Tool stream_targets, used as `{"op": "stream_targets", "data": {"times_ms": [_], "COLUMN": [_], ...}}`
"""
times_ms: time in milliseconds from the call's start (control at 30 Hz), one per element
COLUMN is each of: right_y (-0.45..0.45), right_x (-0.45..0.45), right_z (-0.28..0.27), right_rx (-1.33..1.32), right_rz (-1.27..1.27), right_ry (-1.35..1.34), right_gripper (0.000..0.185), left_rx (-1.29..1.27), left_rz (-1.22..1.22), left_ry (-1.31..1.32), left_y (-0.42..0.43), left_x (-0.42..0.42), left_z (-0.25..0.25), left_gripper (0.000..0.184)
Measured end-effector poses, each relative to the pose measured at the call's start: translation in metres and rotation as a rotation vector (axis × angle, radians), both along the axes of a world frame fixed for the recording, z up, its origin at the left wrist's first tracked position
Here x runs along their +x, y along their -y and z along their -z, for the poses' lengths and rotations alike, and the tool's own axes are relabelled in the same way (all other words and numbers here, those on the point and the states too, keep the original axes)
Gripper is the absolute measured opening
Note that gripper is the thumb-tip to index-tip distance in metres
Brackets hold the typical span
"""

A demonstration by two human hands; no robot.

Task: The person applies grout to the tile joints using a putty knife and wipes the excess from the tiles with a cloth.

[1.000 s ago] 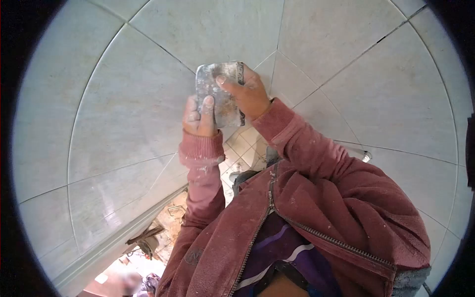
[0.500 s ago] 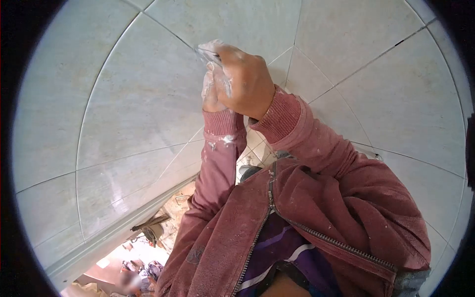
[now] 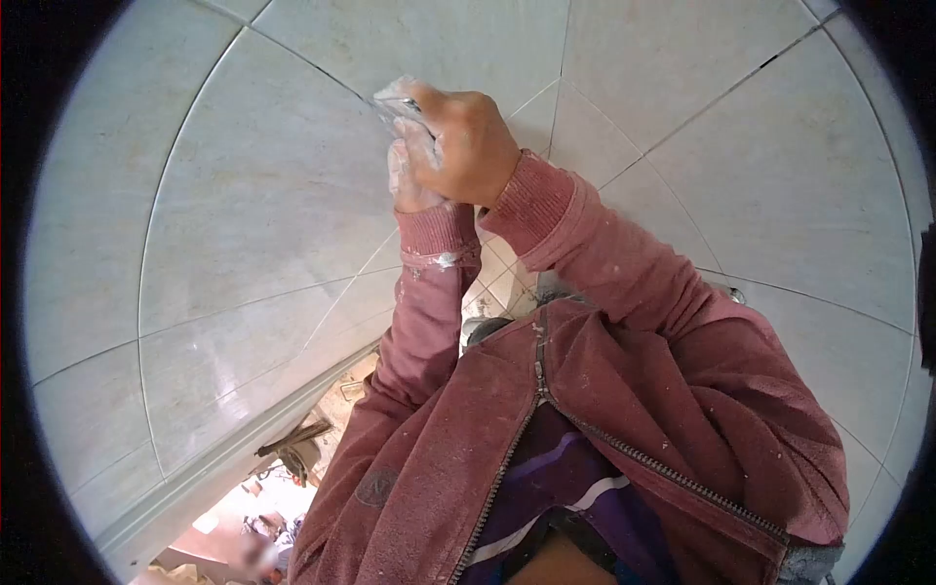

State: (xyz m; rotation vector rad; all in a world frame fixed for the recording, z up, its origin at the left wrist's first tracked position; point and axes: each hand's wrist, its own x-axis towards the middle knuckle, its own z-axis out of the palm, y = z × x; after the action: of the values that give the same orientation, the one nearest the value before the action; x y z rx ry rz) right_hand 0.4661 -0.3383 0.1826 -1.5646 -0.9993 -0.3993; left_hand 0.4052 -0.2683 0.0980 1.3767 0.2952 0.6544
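Being clasped by the right hand (image 3: 473, 141): a thin, white-smeared plate (image 3: 394, 91), seen nearly edge-on before the tiled wall (image 3: 263, 185). Left hand (image 3: 413, 180), whitened, is partly hidden just beside; whether the plate is also gripped by it cannot be told.

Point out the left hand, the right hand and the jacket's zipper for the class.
Left hand (image 3: 414, 183): head view, the middle of its visible part.
Right hand (image 3: 470, 146): head view, the back of the hand.
Zipper (image 3: 682, 479): head view, a stretch of its teeth.
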Motion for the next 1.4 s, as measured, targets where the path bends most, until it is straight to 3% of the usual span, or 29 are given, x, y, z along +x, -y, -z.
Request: {"op": "stream_targets", "data": {"times_ms": [100, 167, 200, 367, 467, 533, 567, 633, 733, 867, 933, 1033, 1200, 1233, 1333, 1400], "right_y": [0.006, 0.007, 0.009, -0.008, -0.007, 0.009, 0.008, 0.011, 0.013, 0.001, 0.003, 0.008, 0.010, 0.007, 0.006, 0.012], "right_x": [0.006, 0.018, 0.018, 0.015, 0.016, 0.022, 0.024, 0.016, 0.007, 0.009, 0.007, 0.008, 0.019, 0.018, 0.008, 0.004], "right_z": [0.012, 0.004, -0.010, 0.016, 0.033, 0.030, 0.021, 0.011, -0.045, 0.000, 0.029, 0.037, -0.003, -0.002, 0.048, 0.082], "right_rx": [-0.043, -0.060, -0.023, -0.023, 0.075, -0.150, -0.138, -0.130, -0.275, -0.197, -0.356, -0.365, -0.299, -0.270, -0.410, -0.507], "right_rz": [-0.041, -0.059, -0.075, 0.022, 0.104, 0.000, 0.008, 0.070, 0.098, 0.123, 0.106, 0.217, 0.078, 0.093, 0.209, 0.113], "right_ry": [0.003, 0.047, 0.113, 0.161, 0.419, 0.293, 0.319, 0.269, 0.321, 0.384, 0.316, 0.351, 0.359, 0.408, 0.332, 0.268], "right_gripper": [0.033, 0.034, 0.034, 0.035, 0.036, 0.036, 0.036, 0.035, 0.033, 0.030, 0.028, 0.031, 0.025, 0.025, 0.030, 0.029], "left_rx": [-0.094, -0.363, 0.451, 0.549, 0.645, 0.871, 0.882, 0.067, -0.105, -0.417, -0.503, -0.729, 0.573, 0.562, 0.919, 1.158], "left_rz": [-0.021, 0.084, -0.145, -0.075, -0.032, -0.066, -0.075, 0.130, 0.118, 0.134, 0.143, 0.128, -0.145, -0.145, -0.191, -0.211], "left_ry": [0.088, 0.298, 0.022, -0.077, -0.125, -0.216, -0.189, 0.266, 0.191, 0.132, 0.125, 0.254, -0.092, -0.103, -0.246, -0.338], "left_y": [0.020, 0.022, 0.013, 0.012, 0.013, 0.015, 0.019, 0.034, 0.032, 0.017, 0.018, 0.025, 0.019, 0.020, 0.016, 0.019], "left_x": [-0.003, 0.004, -0.001, -0.004, -0.005, -0.010, -0.001, 0.003, -0.009, 0.010, 0.020, 0.029, 0.036, 0.032, 0.027, 0.026], "left_z": [-0.015, -0.027, -0.022, -0.010, -0.006, 0.014, 0.001, -0.021, -0.003, 0.015, 0.031, 0.049, 0.019, 0.028, 0.078, 0.127], "left_gripper": [0.039, 0.040, 0.045, 0.046, 0.047, 0.045, 0.045, 0.042, 0.041, 0.039, 0.039, 0.037, 0.046, 0.046, 0.040, 0.036]}}
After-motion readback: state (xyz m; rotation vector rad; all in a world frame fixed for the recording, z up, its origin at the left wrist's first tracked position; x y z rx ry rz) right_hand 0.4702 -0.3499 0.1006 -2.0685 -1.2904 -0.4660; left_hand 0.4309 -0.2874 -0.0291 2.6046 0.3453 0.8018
